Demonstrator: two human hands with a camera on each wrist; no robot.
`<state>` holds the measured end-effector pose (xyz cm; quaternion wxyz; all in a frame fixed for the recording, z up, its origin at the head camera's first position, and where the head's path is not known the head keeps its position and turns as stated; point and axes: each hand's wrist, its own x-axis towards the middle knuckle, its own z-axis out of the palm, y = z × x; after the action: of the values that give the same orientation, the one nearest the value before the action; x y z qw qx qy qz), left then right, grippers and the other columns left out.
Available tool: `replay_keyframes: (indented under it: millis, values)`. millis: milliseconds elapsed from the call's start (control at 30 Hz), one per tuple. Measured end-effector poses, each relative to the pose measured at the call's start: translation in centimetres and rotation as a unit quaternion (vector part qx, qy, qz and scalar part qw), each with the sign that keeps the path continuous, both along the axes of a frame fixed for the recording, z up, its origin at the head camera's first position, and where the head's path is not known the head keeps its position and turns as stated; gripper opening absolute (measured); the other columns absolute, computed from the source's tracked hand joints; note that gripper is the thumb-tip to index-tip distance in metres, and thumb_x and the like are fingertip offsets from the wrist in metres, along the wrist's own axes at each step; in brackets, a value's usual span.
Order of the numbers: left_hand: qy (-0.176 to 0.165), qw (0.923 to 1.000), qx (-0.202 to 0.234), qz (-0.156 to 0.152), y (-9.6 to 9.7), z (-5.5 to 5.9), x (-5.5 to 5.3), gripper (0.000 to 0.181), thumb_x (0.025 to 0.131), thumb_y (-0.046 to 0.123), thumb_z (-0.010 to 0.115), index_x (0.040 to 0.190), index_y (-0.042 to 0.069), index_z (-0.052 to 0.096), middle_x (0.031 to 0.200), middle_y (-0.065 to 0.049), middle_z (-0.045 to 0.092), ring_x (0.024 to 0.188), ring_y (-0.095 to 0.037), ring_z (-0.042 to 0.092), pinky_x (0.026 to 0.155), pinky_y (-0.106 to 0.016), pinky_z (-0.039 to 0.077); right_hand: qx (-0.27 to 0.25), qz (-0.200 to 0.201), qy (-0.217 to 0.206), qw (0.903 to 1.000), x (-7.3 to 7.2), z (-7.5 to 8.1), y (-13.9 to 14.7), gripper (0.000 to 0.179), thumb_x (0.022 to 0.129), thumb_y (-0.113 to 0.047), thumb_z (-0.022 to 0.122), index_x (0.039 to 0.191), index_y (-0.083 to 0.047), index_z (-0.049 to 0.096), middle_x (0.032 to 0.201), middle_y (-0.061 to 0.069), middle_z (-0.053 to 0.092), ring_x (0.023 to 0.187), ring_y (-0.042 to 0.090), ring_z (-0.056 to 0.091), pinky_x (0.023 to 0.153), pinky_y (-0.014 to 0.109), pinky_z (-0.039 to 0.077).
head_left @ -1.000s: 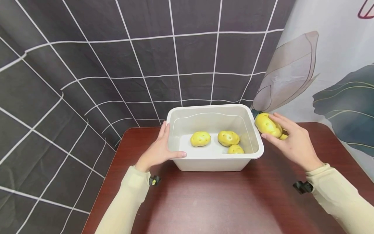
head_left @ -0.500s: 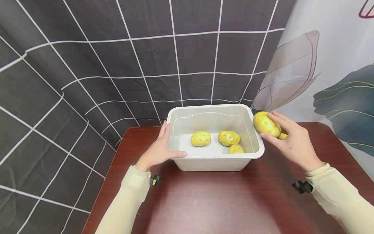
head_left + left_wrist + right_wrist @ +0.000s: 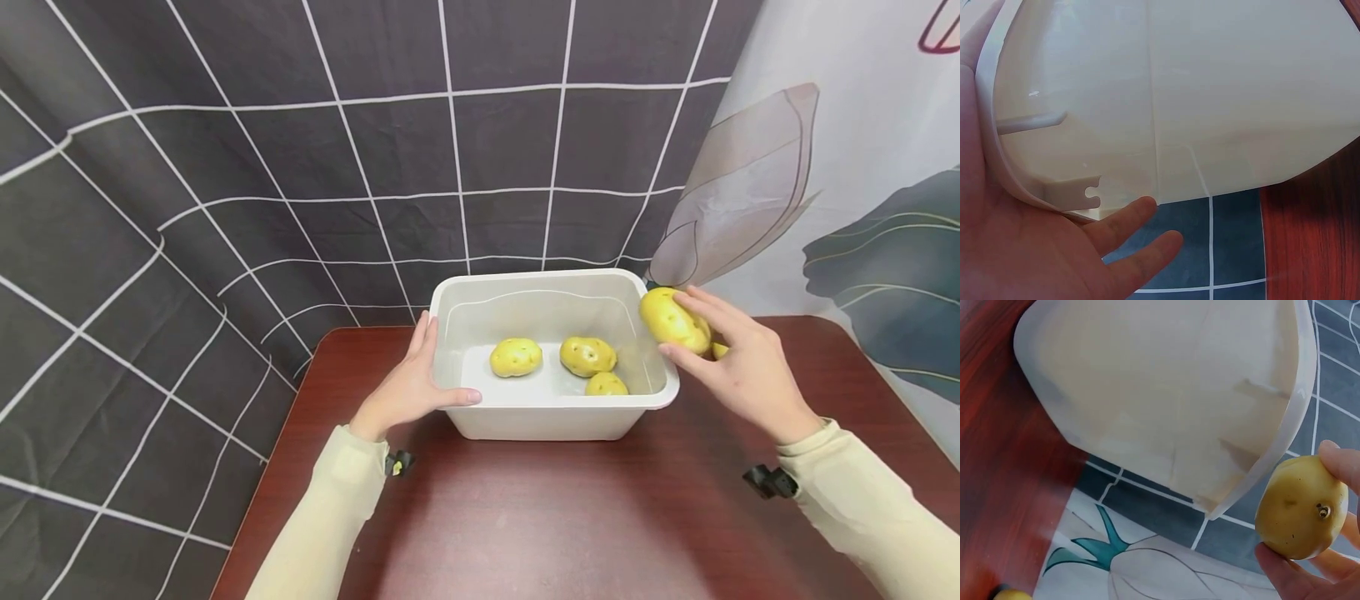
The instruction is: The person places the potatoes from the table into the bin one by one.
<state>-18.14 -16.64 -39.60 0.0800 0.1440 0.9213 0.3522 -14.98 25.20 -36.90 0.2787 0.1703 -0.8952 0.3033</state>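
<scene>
A white plastic tub (image 3: 551, 423) stands on the table, with one potato (image 3: 515, 357) on its left and two touching potatoes (image 3: 587, 356) on its right. My left hand (image 3: 397, 390) rests at the tub's front left corner, thumb over the front rim and fingers straight along the outer side. In the left wrist view, those fingertips (image 3: 1169, 244) lie under the rim. Between thumb and fingers, my right hand (image 3: 738, 358) holds another yellow potato (image 3: 672, 321) at the tub's right rim. The right wrist view shows this potato (image 3: 1300, 509) beside the rim, outside the wall.
Another potato (image 3: 718, 351) is mostly hidden behind the right hand. The table (image 3: 510, 517) has a dark red wood surface. Dark gridded cloth (image 3: 390, 150) hangs close behind the tub, and a leaf-printed white curtain (image 3: 862, 125) hangs at the right.
My right hand has brought its potato a little left, so it now overlaps the tub's right rim in the head view. The left hand and tub stay put.
</scene>
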Motion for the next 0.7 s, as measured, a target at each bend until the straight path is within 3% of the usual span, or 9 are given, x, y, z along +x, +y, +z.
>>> replay_keyframes:
  millis: [233,500,700]
  values:
    - [0.002,1.0,0.003,-0.001,0.0,0.0,0.0,0.133,0.071,0.063,0.083,0.163,0.011,0.001,0.168,0.001,-0.012,0.142,-0.036,0.038,0.109,-0.052,0.04,0.011,0.002,-0.006,0.9999,0.2,0.3,-0.8,0.073,0.072,-0.014,0.091,0.14,-0.017,0.062,0.141,0.013,0.059,0.12,0.038,0.061,0.08,0.001,0.035]
    - [0.005,1.0,0.0,-0.001,0.0,-0.1,0.0,0.132,0.071,0.062,0.083,0.163,0.011,0.002,0.168,0.001,-0.012,0.141,-0.036,0.04,0.108,-0.052,0.04,0.006,0.018,-0.01,0.9998,0.2,0.3,-1.6,0.074,0.072,-0.014,0.091,0.14,-0.017,0.062,0.141,0.014,0.058,0.126,0.038,0.057,0.098,0.005,0.03]
    - [0.006,1.0,-0.001,-0.003,0.0,-0.1,0.0,0.132,0.072,0.061,0.083,0.162,0.009,0.002,0.168,0.0,-0.013,0.143,-0.036,0.036,0.109,-0.051,0.039,0.009,0.02,-0.014,0.9997,0.3,0.4,-2.2,0.074,0.072,-0.015,0.092,0.139,-0.017,0.063,0.142,0.012,0.058,0.127,0.036,0.056,0.102,0.011,0.032]
